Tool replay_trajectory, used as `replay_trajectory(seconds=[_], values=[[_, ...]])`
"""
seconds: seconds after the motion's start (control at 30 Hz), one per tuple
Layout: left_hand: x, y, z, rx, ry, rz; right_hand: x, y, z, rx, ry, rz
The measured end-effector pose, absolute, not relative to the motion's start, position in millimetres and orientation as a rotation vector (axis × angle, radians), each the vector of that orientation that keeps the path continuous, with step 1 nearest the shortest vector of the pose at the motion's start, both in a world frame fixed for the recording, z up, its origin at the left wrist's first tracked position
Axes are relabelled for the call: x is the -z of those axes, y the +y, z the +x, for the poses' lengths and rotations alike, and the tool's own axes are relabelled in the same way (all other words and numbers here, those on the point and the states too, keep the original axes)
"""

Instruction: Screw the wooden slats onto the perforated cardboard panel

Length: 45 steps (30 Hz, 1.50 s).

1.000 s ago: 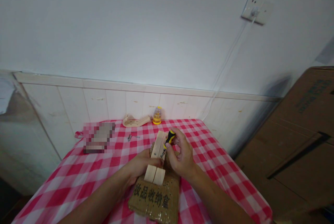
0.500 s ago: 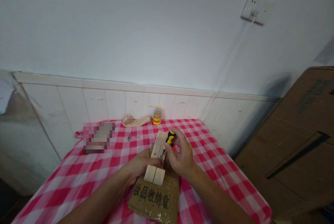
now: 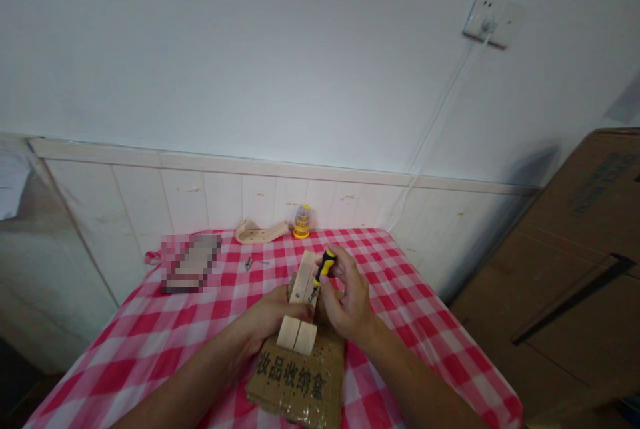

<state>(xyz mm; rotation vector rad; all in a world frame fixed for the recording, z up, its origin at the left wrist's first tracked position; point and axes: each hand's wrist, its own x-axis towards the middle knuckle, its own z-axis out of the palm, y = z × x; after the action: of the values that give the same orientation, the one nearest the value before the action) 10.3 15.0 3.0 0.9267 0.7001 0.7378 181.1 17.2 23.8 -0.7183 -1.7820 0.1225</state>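
Two pale wooden slats [image 3: 299,309] lie side by side on a brown cardboard sheet [image 3: 300,379] printed with black characters. My left hand [image 3: 270,319] is closed around the slats from the left and holds them steady. A small yellow-and-black screwdriver [image 3: 323,269] is pinched in my right hand [image 3: 347,295], its tip down against the right slat.
The table carries a red-and-white checked cloth [image 3: 150,342]. At its back edge lie a curved wooden piece [image 3: 260,232], a yellow bit holder [image 3: 301,221], loose screws [image 3: 253,261] and a blurred-out item [image 3: 190,262]. Large cardboard boxes [image 3: 585,262] stand to the right.
My right hand's fingers have shifted slightly on the screwdriver handle. The left hand and the slats have stayed put.
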Motion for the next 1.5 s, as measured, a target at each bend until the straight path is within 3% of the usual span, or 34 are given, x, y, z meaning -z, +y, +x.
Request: replay_trajectory(seconds=[1.5], values=[[-5.1,14.9,9.2,-0.721,0.688,0.888,-23.7,16.7,180.2,-0.124,-1.762,-0.728]])
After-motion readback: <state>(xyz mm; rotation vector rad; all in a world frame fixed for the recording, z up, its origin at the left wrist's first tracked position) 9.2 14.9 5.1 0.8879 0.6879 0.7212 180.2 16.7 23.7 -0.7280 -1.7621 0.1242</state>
